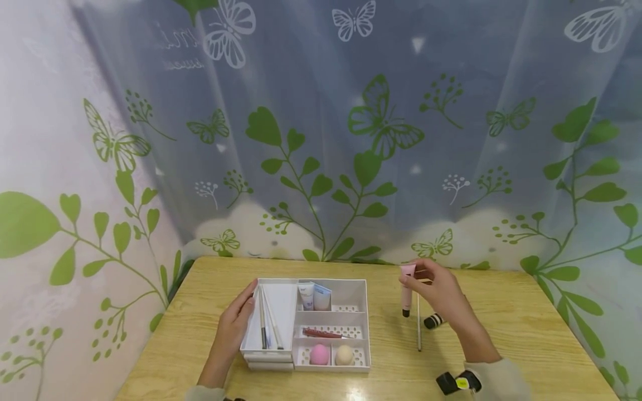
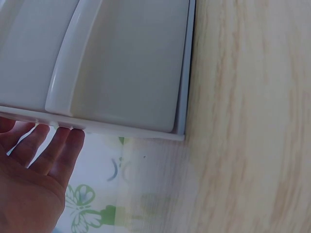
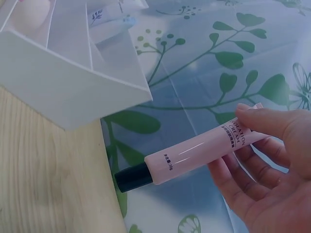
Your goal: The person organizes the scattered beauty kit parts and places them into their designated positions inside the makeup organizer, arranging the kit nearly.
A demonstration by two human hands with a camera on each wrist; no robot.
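Note:
My right hand pinches a pink cream tube near its flat end. The tube's black cap points down in the head view. My left hand rests against the left side of a white organizer box, its fingertips at the wall in the left wrist view. Two brushes lie on the box's left section. Two small tubes stand in the back compartment, a dark red slim item lies in the middle one, and a pink sponge and a beige sponge sit in front.
On the wooden table, a thin stick-like item and a small black item with light bands lie below my right hand. A black object with a yellow label is by the right sleeve. A patterned curtain hangs behind.

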